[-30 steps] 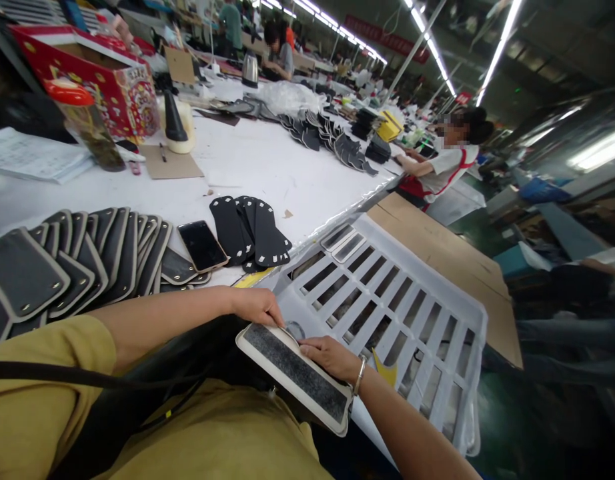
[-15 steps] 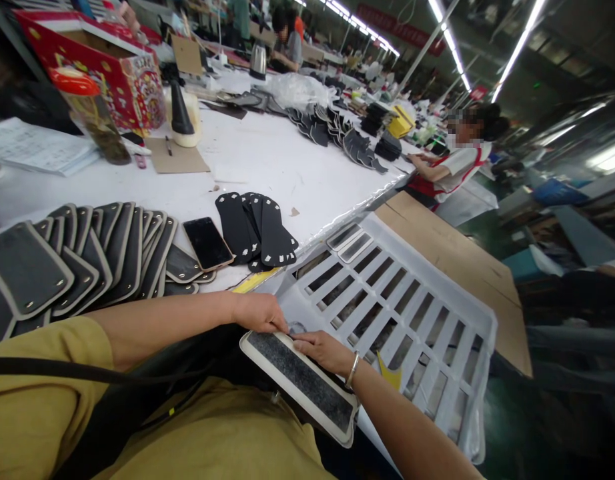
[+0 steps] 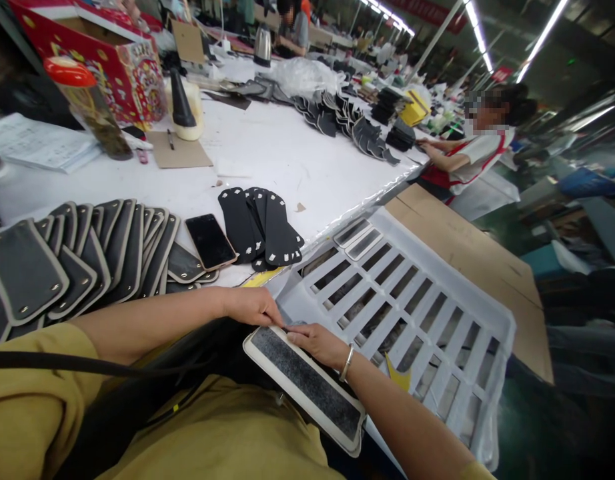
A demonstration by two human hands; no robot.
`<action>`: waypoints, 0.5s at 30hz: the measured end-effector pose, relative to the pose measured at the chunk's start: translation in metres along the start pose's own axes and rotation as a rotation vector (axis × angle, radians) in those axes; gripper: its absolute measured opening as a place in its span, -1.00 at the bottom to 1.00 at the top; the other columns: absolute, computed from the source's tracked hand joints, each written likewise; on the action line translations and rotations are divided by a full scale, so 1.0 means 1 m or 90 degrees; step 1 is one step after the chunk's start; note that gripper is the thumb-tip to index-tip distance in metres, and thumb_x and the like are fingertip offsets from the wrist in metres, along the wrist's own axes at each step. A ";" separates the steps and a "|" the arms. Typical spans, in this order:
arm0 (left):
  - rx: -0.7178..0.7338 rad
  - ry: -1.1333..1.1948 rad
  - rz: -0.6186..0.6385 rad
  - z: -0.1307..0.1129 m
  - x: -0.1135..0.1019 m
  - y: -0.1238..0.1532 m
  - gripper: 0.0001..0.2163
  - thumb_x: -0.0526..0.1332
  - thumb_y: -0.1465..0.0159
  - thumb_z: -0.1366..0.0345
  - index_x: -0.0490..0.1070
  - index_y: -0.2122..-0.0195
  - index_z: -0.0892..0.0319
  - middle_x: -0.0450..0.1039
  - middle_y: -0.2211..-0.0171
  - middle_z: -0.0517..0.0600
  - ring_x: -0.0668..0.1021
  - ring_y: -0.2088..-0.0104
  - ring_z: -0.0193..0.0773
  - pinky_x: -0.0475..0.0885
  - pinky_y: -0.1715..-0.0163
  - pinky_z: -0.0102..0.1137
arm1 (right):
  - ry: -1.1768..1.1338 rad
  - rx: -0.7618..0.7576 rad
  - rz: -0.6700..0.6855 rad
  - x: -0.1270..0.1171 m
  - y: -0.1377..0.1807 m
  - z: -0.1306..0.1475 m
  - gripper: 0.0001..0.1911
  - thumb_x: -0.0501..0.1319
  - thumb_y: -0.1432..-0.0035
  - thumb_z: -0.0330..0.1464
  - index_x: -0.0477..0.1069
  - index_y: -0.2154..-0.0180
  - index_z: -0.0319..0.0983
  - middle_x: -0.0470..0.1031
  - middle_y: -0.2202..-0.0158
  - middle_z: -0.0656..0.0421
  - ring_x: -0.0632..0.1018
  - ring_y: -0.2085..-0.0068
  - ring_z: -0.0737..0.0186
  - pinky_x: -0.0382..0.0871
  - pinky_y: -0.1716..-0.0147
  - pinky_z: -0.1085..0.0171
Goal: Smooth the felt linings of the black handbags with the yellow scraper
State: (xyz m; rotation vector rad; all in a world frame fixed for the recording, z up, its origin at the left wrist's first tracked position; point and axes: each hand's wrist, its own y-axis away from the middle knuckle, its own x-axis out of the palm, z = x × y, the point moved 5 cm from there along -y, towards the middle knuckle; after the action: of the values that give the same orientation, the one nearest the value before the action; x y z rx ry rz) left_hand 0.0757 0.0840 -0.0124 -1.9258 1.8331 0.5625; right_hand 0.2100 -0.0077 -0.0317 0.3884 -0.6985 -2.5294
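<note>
A long padded panel [image 3: 307, 387], cream-edged with a dark fuzzy strip down its middle, lies tilted in front of my body. My right hand [image 3: 317, 343], with a bangle at the wrist, grips its far long edge, thumb on top and fingers behind. Close beside it, my left hand [image 3: 255, 308] is closed in a pinch at the same edge, near the panel's upper left end. A small greyish bit shows between the two hands; its kind is unclear. The left fingertips are partly hidden.
Grey cream-edged panels [image 3: 30, 270] lie fanned on the white table [image 3: 267, 147], beside a phone [image 3: 210, 241] and black strips [image 3: 282, 233]. A slatted plastic crate [image 3: 455, 290] holds two small panels [image 3: 365, 243]. A co-worker [image 3: 480, 157] sits at the table's far right.
The camera view has shifted slightly, so the surroundings sit a little farther right. Both hands stay at the panel's far edge, and the left fingers have shifted slightly along it.
</note>
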 end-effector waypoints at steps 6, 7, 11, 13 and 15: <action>0.007 -0.023 0.010 -0.010 -0.002 -0.002 -0.68 0.13 -0.14 0.52 0.54 0.15 0.11 0.58 0.23 -0.05 0.58 0.30 -0.31 0.37 0.21 -0.57 | -0.007 0.016 0.021 0.006 -0.022 0.002 -0.47 0.13 -0.08 0.01 0.50 0.13 -0.25 0.56 0.28 0.19 0.52 0.22 0.15 0.34 0.10 0.18; 0.010 -0.039 0.015 -0.011 -0.002 -0.003 -0.68 0.12 -0.15 0.52 0.53 0.14 0.12 0.58 0.23 -0.03 0.58 0.28 -0.30 0.36 0.20 -0.57 | -0.003 0.012 0.021 0.007 -0.022 0.002 -0.48 0.13 -0.09 0.01 0.50 0.13 -0.25 0.56 0.29 0.19 0.52 0.22 0.15 0.34 0.10 0.18; 0.020 -0.111 0.042 -0.021 0.004 -0.004 -0.68 0.07 -0.20 0.49 0.48 0.07 0.16 0.55 0.17 0.03 0.56 0.19 -0.27 0.34 0.14 -0.54 | 0.036 -0.016 0.011 0.003 -0.005 -0.003 -0.50 0.11 -0.12 -0.03 0.45 0.03 -0.20 0.55 0.18 0.22 0.50 0.13 0.13 0.28 0.01 0.16; 0.015 -0.155 0.042 -0.026 0.005 -0.003 -0.68 0.06 -0.22 0.47 0.47 0.05 0.14 0.53 0.11 0.02 0.54 0.13 -0.27 0.32 0.08 -0.53 | 0.050 0.001 0.001 -0.005 0.015 -0.013 -0.47 0.12 -0.11 -0.03 0.41 -0.02 -0.17 0.52 0.10 0.22 0.48 0.06 0.12 0.25 -0.03 0.17; 0.005 -0.208 0.042 -0.031 0.006 -0.002 -0.68 0.06 -0.23 0.44 0.46 0.04 0.11 0.49 0.05 -0.01 0.53 0.10 -0.28 0.31 0.06 -0.52 | 0.034 0.051 -0.008 -0.013 0.040 -0.027 -0.43 0.13 -0.09 0.00 0.37 -0.06 -0.15 0.51 0.06 0.21 0.48 0.03 0.12 0.24 -0.05 0.16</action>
State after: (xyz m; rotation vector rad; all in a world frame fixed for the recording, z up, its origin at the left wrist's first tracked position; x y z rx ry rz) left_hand 0.0780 0.0620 0.0104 -1.6566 1.6891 0.8357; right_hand 0.2463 -0.0424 -0.0309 0.4875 -0.7800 -2.4982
